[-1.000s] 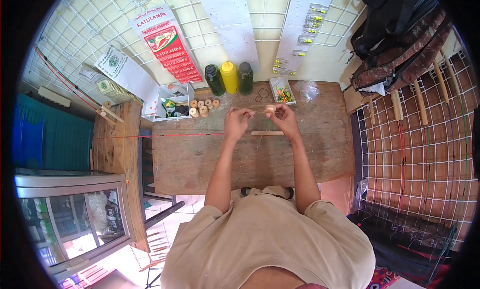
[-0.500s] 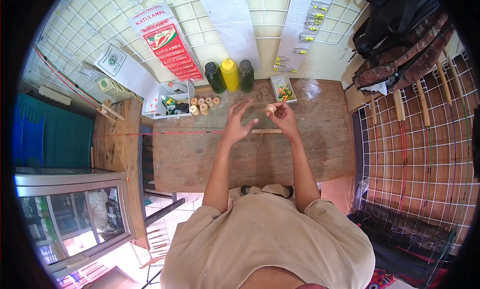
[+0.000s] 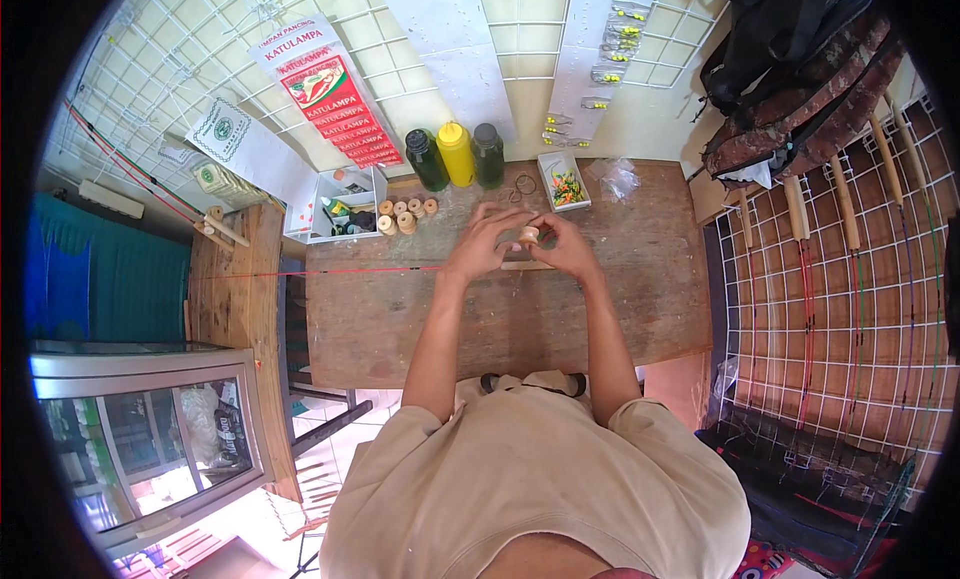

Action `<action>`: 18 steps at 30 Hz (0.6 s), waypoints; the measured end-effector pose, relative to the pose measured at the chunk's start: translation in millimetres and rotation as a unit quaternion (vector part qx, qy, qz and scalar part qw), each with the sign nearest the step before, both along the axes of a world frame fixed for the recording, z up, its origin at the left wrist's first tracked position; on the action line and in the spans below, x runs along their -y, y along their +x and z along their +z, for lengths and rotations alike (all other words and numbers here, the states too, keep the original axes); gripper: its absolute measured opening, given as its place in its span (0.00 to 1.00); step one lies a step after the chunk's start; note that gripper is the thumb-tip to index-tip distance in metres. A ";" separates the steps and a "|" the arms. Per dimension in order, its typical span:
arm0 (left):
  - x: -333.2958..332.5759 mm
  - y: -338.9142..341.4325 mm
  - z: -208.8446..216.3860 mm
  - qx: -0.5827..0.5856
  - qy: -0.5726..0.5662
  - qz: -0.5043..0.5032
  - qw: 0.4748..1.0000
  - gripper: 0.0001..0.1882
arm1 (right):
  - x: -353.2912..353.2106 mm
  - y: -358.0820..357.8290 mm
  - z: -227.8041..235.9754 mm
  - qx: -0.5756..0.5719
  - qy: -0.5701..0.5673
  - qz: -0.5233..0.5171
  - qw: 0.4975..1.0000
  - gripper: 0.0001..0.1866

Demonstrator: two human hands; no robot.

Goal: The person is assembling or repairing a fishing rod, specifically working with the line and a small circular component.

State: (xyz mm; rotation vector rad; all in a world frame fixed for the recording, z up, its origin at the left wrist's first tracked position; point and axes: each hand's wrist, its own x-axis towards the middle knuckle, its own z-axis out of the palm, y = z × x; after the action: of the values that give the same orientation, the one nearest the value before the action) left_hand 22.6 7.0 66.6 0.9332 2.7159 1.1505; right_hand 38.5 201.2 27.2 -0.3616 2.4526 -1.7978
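Note:
A small pale wooden spool (image 3: 529, 236) is between my two hands above the middle of the table. My right hand (image 3: 568, 251) pinches it from the right with thumb and fingers. From the left, my left hand (image 3: 484, 243) curls around it, fingers over the far side and thumb close to the near side. Whether a thin line runs between the fingers is too fine to make out. Below the hands lies a thin red fishing rod (image 3: 370, 271), its light wooden handle partly hidden behind them.
Several wooden spools (image 3: 404, 221) stand beside a white box of small items (image 3: 374, 187). Three bottles, including a yellow bottle (image 3: 455, 155), line the table's back. A white tray (image 3: 584, 205) of colourful small pieces and a clear plastic bag (image 3: 617, 182) sit at back right.
My left hand has moved right and closed in around the spool. My right hand has brought the spool slightly left and nearer to me. The view has shifted a little.

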 end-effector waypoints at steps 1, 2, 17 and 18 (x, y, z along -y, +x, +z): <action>0.2 -1.0 -1.3 0.008 -0.002 0.007 1.000 0.26 | 1.2 0.5 2.8 0.000 -0.001 0.001 1.000 0.17; 1.4 -1.5 -2.5 0.008 -0.003 0.008 1.000 0.26 | 2.3 1.6 6.0 -0.003 0.005 -0.002 1.000 0.17; 0.2 1.2 -4.8 -0.021 0.089 0.115 0.989 0.15 | -7.1 0.8 -7.2 -0.003 -0.015 -0.018 1.000 0.17; -2.0 1.1 -10.6 -0.005 0.072 0.109 0.991 0.17 | -5.4 0.4 -4.2 -0.029 0.000 -0.003 1.000 0.16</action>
State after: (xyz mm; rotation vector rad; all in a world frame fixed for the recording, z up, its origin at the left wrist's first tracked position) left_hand 23.7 9.0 56.1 0.6675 2.8313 1.3976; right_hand 38.9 206.6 23.1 -0.4127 2.4933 -1.8158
